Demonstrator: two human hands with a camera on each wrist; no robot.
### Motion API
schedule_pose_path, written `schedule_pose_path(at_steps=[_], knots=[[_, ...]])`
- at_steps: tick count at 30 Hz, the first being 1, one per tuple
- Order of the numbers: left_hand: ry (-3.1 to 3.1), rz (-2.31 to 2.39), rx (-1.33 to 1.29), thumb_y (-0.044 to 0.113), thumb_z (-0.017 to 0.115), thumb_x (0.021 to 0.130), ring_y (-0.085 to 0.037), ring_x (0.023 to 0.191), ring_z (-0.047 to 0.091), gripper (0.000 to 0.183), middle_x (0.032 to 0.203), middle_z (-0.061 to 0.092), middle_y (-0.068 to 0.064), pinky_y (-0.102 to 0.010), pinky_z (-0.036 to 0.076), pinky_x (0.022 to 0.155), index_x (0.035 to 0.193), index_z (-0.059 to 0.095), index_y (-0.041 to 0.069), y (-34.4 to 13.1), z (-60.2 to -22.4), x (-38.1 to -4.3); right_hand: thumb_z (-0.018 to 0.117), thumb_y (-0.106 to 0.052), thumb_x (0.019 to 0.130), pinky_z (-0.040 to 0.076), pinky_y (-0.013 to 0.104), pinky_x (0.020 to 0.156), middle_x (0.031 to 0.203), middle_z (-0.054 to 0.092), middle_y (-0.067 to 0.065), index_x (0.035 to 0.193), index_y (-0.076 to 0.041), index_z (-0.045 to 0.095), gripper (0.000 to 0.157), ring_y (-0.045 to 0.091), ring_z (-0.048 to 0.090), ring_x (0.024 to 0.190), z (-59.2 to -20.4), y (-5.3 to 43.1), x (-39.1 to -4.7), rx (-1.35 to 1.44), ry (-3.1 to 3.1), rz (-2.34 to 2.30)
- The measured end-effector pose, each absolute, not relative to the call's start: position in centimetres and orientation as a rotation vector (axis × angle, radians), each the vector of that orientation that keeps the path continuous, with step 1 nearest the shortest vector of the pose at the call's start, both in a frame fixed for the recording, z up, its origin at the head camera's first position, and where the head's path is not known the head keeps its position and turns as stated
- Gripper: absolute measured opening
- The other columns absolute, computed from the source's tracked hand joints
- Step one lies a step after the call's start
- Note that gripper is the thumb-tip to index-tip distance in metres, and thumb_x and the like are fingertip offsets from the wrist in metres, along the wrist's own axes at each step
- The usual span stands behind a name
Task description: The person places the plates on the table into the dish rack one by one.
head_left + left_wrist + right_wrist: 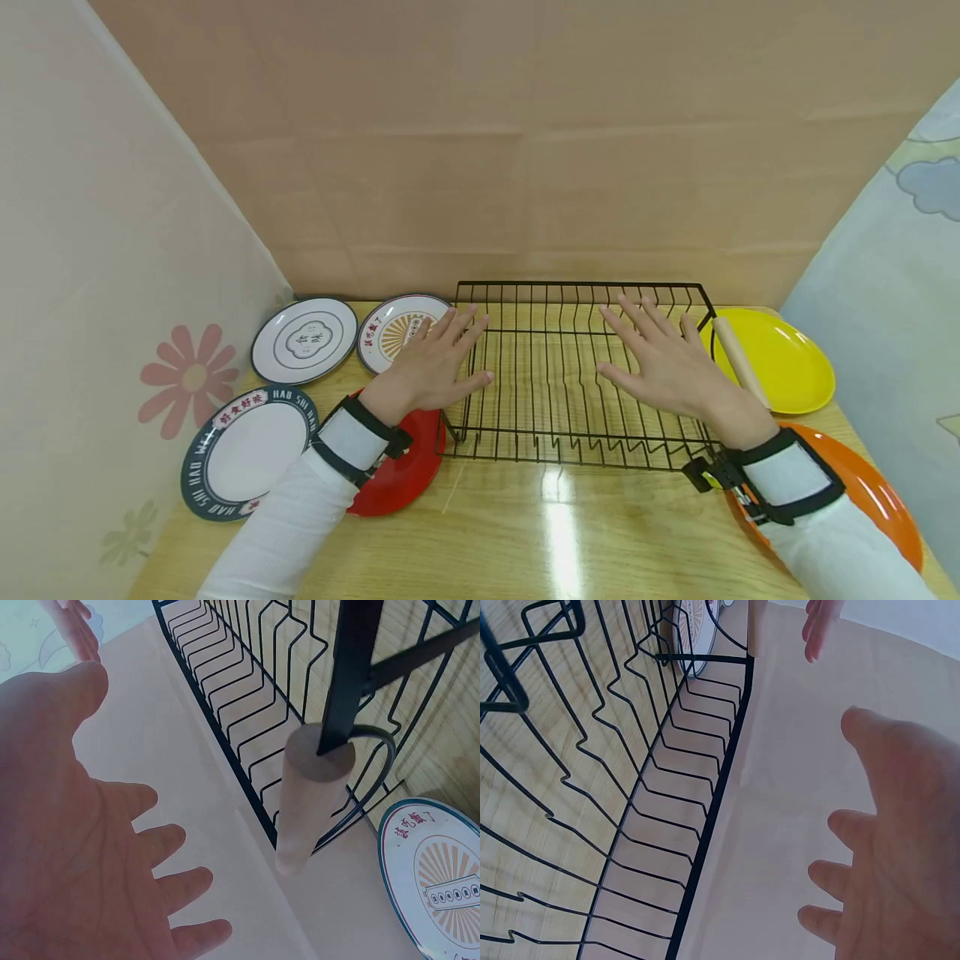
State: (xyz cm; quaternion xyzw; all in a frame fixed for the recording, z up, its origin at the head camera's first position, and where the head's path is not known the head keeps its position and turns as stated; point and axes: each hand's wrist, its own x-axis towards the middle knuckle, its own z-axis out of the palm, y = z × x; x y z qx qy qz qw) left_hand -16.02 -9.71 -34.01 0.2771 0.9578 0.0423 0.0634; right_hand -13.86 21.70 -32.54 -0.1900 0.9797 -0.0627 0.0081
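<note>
A black wire dish rack [555, 333] with wooden handles stands on the table between my hands. My left hand [431, 362] is spread flat above the rack's left end, fingers straight, holding nothing. Over the right end, my right hand [667, 358] is spread the same way, also holding nothing. In the left wrist view a round wooden handle [311, 802] sits beside the left fingers. The right handle [741, 362] lies next to the right hand in the head view. Below the left wrist, a red plate [408, 475] is partly covered by the arm.
On the left lie a white plate [281, 342], a sunburst-patterned plate [375, 337] and a dark-rimmed plate [251, 458]. At right are a yellow plate [795, 367] and an orange plate [862, 475], the latter partly under the right arm. A brown backdrop [525, 150] rises behind the rack.
</note>
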Motion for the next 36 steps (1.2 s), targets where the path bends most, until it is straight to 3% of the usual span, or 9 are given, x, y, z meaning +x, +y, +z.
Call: schedule_pose_path(at_steps=[8, 19, 25, 31, 36], knots=[[2.889, 0.142, 0.830, 0.059, 0.034, 0.091, -0.026, 0.142, 0.001, 0.076, 0.156, -0.003, -0.002, -0.053, 0.012, 0.112, 0.150, 0.005, 0.021, -9.9, -34.2, -16.1, 0.045, -0.053, 0.090, 0.007, 0.070, 0.101, 0.155, 0.004, 0.006, 0.149, -0.021, 0.014, 0.074, 0.038, 0.008, 0.139, -32.7, 21.9, -13.4, -0.606, 3.079, -0.204], [2.939, 0.189, 0.808, 0.060, 0.037, 0.090, -0.034, 0.138, 0.019, 0.078, 0.155, 0.006, -0.004, -0.056, 0.018, 0.109, 0.150, 0.006, 0.021, -10.8, -34.9, -16.0, 0.049, -0.051, 0.089, 0.015, 0.068, 0.102, 0.154, 0.013, 0.008, 0.148, -0.020, 0.020, 0.073, 0.037, 0.015, 0.139, -33.1, 22.3, -13.1, -0.670, 3.158, -0.216], [2.948, 0.246, 0.787, 0.060, 0.041, 0.088, -0.035, 0.136, 0.026, 0.083, 0.155, 0.010, -0.006, -0.055, 0.023, 0.108, 0.149, 0.006, 0.017, -11.4, -35.6, -16.1, 0.058, -0.042, 0.087, 0.024, 0.065, 0.099, 0.150, 0.024, 0.014, 0.146, -0.017, 0.026, 0.072, 0.041, 0.027, 0.132, -33.4, 22.9, -12.6, -0.775, 3.235, -0.252], [2.942, 0.366, 0.763, 0.057, 0.047, 0.088, -0.034, 0.132, 0.032, 0.087, 0.150, 0.025, -0.014, -0.049, 0.030, 0.107, 0.149, 0.004, 0.013, -11.7, -36.0, -16.1, 0.063, -0.035, 0.084, 0.031, 0.063, 0.094, 0.145, 0.031, 0.017, 0.144, -0.013, 0.032, 0.071, 0.042, 0.036, 0.124, -33.7, 23.9, -12.2, -0.875, 3.301, -0.300], [2.937, 0.407, 0.715, 0.056, 0.050, 0.087, -0.036, 0.127, 0.040, 0.087, 0.142, 0.037, -0.018, -0.048, 0.038, 0.101, 0.149, 0.008, 0.013, -11.8, -36.1, -16.2, 0.067, -0.032, 0.082, 0.031, 0.061, 0.097, 0.142, 0.035, 0.020, 0.142, -0.011, 0.035, 0.072, 0.043, 0.040, 0.121, -33.9, 24.7, -11.9, -0.918, 3.323, -0.299]])
